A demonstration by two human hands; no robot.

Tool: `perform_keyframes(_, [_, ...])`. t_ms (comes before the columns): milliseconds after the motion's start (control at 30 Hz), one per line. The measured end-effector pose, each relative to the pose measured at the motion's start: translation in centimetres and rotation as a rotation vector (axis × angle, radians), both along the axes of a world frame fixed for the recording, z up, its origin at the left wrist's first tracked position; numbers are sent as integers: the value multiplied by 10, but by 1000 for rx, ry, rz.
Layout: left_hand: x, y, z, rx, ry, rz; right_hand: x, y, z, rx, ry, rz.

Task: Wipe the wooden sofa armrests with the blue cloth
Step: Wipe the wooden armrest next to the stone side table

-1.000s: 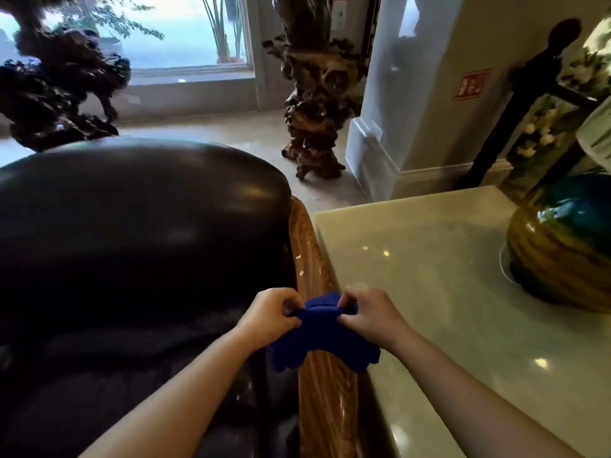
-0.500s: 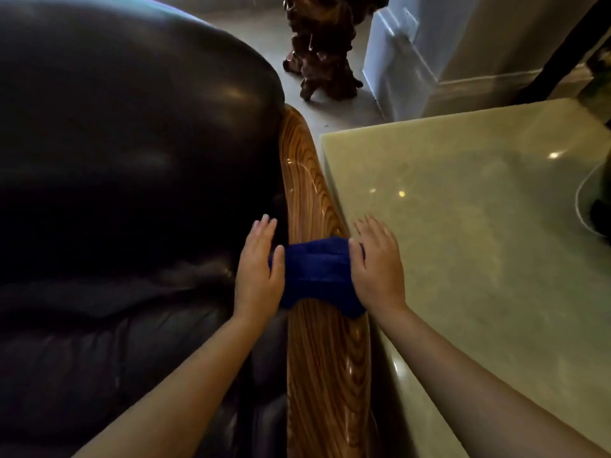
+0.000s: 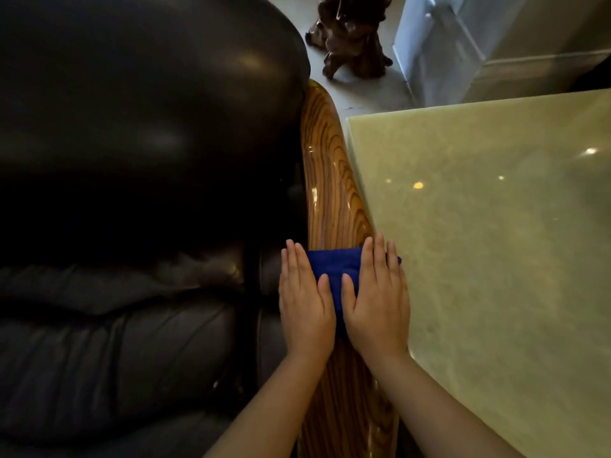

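Observation:
A glossy wooden armrest [image 3: 330,180] with bold grain runs from the bottom centre up along the right side of a dark leather sofa [image 3: 148,127]. A folded blue cloth [image 3: 334,264] lies across it. My left hand [image 3: 305,305] lies flat on the cloth's left end at the sofa side. Flat on its right end, by the table's edge, is my right hand [image 3: 378,302]. Both palms press the cloth onto the wood, fingers straight and pointing away from me. Most of the cloth is hidden under my hands.
A pale green stone table top [image 3: 496,226] stands close against the armrest's right side. A dark carved wooden sculpture [image 3: 350,31] stands on the floor beyond the armrest's far end. A white pillar base [image 3: 439,51] is at the top right.
My hands went from pinching the bunched cloth to pressing it flat on the armrest, and have moved closer together. The view has tilted further down.

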State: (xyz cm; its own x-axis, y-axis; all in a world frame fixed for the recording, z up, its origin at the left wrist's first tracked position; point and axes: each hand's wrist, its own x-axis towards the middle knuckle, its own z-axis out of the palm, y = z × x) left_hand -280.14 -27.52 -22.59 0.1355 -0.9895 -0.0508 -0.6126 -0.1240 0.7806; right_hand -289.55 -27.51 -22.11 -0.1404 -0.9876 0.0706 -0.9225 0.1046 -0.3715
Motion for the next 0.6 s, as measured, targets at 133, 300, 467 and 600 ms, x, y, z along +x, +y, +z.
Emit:
perform_keyframes(133, [1, -16, 1, 44, -31, -46, -3, -15, 2, 51, 18, 19])
perform_keyframes(300, [2, -44, 2, 37, -35, -97, -4, -43, 6, 82, 5, 42])
perform_keyframes(467, [2, -92, -1, -1, -76, -167, -4, -85, 8, 81, -42, 40])
perform_keyframes(600, [2, -145, -4, -54, -115, -174, -4, -136, 5, 91, -91, 19])
